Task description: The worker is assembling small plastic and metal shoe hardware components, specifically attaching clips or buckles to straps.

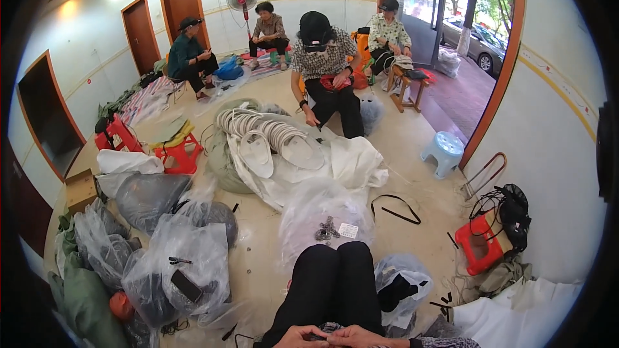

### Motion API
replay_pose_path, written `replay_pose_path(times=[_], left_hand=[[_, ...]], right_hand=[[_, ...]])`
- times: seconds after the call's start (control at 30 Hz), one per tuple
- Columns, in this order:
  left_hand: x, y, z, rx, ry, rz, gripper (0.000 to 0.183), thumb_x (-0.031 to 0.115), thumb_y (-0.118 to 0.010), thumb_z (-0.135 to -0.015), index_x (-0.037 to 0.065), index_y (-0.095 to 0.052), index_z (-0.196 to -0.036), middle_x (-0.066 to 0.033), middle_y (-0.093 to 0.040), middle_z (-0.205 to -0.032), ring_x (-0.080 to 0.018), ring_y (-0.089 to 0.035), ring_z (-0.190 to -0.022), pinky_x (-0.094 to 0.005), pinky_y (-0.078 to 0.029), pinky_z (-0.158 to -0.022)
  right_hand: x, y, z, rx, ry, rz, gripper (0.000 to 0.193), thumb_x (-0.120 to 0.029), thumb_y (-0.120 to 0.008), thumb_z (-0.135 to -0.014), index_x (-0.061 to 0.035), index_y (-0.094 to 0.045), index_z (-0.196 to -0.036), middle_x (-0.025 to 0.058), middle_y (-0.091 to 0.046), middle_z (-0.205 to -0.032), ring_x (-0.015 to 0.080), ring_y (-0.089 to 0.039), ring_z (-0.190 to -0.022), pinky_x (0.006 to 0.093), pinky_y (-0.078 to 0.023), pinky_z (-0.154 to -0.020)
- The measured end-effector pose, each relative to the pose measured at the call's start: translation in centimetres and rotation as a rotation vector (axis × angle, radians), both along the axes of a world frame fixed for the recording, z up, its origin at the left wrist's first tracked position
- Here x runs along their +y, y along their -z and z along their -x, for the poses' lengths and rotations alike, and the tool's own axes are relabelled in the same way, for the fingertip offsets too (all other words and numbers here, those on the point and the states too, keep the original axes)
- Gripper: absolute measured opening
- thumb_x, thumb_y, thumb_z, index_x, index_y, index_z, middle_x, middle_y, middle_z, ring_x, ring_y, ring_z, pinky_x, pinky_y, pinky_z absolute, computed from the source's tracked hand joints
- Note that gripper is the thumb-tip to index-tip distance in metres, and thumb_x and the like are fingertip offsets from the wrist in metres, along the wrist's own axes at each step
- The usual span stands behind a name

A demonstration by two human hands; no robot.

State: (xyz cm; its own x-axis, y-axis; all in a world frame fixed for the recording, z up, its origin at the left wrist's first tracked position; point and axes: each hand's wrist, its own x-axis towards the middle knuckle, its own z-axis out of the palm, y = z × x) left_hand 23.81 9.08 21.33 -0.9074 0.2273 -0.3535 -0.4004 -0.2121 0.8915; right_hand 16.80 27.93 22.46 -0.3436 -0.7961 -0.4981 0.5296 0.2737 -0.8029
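Note:
At the lower edge, my left hand (300, 337) and my right hand (356, 336) meet over my lap, fingertips pinched together. Whatever sits between them is too small to make out. My dark trousers (325, 283) stretch ahead of the hands. Just past my knees, a clear plastic bag (309, 209) lies on the floor with a small heap of dark metal pieces (327, 229) and a white label (349, 230) on it. Right of my legs stands an open clear bag (412, 277) with black pieces (395, 293) inside.
White looped pieces (258, 154) lie in rows on white sheeting (358, 164), where a person (322, 58) sits bent over. Stuffed plastic bags (151, 200) and a phone (186, 286) are at left. A red stool (478, 245) and a blue stool (443, 153) stand right. Other people sit farther back.

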Motion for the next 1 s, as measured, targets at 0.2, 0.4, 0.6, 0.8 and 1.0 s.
replay_pose_path(times=[0.2,0.4,0.6,0.8,1.0], left_hand=[[-1.2,1.5,2.3,-0.007,0.041,0.019,0.022,0.008,-0.066,-0.078,-0.001,-0.061,-0.097,-0.0035,-0.062,-0.073,-0.0057,-0.055,-0.064,-0.0203,-0.044,-0.056],[-0.9,-0.5,5.4,0.245,-0.141,0.353,0.022,0.016,-0.068,-0.078,-0.001,-0.062,-0.091,-0.0036,-0.063,-0.071,-0.005,-0.053,-0.063,-0.0212,-0.043,-0.054],[-1.0,-1.5,6.4,0.484,0.0,0.688,0.025,0.015,-0.069,-0.074,0.003,-0.061,-0.093,-0.0071,-0.063,-0.076,-0.0149,-0.06,-0.068,-0.0275,-0.048,-0.062],[-0.1,-2.9,8.0,0.505,-0.261,0.553,0.013,0.006,-0.064,-0.076,0.0,-0.06,-0.087,-0.0073,-0.062,-0.07,-0.01,-0.057,-0.06,-0.0252,-0.046,-0.056],[1.1,-1.5,8.4,0.336,-0.34,0.019,0.013,-0.003,-0.057,-0.081,-0.004,-0.057,-0.095,-0.0114,-0.063,-0.078,-0.0148,-0.061,-0.068,-0.0244,-0.05,-0.062]], right_hand=[[-1.2,1.3,2.0,-0.024,0.055,-0.04,0.026,-0.03,-0.051,-0.09,-0.0045,-0.056,-0.084,0.0022,-0.061,-0.072,0.005,-0.053,-0.056,0.0178,-0.041,-0.048],[-3.3,-1.9,4.2,1.633,0.02,-0.199,0.036,-0.039,-0.061,-0.078,-0.0035,-0.056,-0.074,0.0101,-0.059,-0.072,0.0253,-0.056,-0.063,0.0346,-0.041,-0.06],[-3.4,-1.6,4.2,1.589,-0.047,-0.262,0.026,-0.03,-0.055,-0.079,-0.0061,-0.057,-0.071,0.0098,-0.053,-0.062,0.0287,-0.053,-0.056,0.0412,-0.039,-0.049],[-4.3,0.5,6.3,1.763,0.266,-0.233,0.019,-0.016,-0.05,-0.079,-0.0024,-0.053,-0.067,0.0152,-0.051,-0.062,0.0309,-0.05,-0.059,0.0393,-0.039,-0.051],[-5.1,1.2,5.0,0.435,0.718,0.198,0.03,-0.021,-0.04,-0.091,-0.0032,-0.045,-0.067,0.0021,-0.038,-0.054,0.0124,-0.037,-0.05,0.0283,-0.031,-0.048]])
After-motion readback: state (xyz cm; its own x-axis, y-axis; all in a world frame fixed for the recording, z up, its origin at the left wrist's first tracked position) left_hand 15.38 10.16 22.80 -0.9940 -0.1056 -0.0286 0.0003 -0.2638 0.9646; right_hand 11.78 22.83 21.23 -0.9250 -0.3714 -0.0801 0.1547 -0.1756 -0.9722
